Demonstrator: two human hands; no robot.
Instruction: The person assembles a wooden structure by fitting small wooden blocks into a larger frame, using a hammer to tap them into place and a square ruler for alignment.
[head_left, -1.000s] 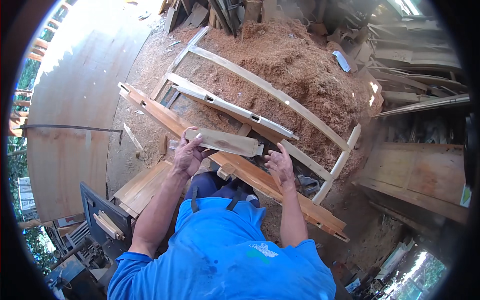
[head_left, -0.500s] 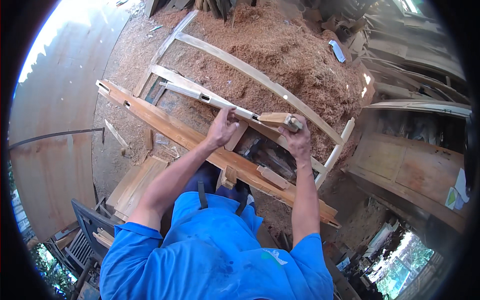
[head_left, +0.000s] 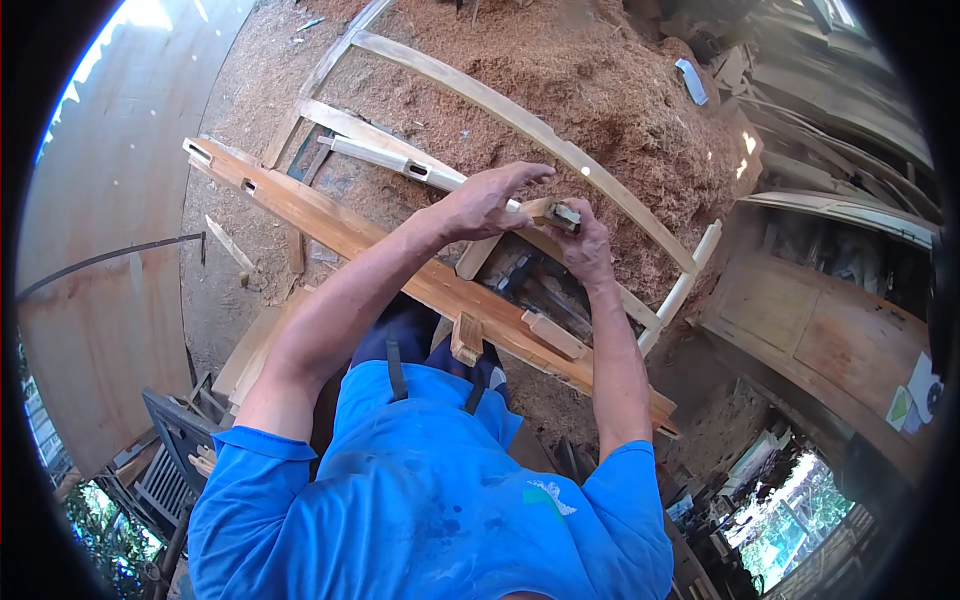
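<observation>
My right hand [head_left: 588, 245] grips a short, light wooden block [head_left: 540, 211] with a darker, uneven end, held above a pale slotted rail. My left hand [head_left: 490, 205] is just left of the block, its fingers stretched out and its thumb close to the wood; whether they touch I cannot tell. Under both hands lies the pale rail [head_left: 378, 155] with slots cut in it, partly hidden by my left hand. Nearer to me a long reddish-brown beam [head_left: 335, 222] with slots at its far left end runs diagonally below my forearms.
A pale wooden frame with a long curved rail [head_left: 480, 95] lies beyond, against a heap of shavings [head_left: 600, 110]. Small wood blocks [head_left: 466, 338] sit by the beam. Dark tools [head_left: 530, 280] lie beneath the rails. A wooden cabinet [head_left: 800, 320] stands right, a large panel [head_left: 120, 200] left.
My left hand has moved right and farther away, over the slotted rail and up to the block. My right hand has shifted slightly away from me, still holding the block, which is turned more end-on.
</observation>
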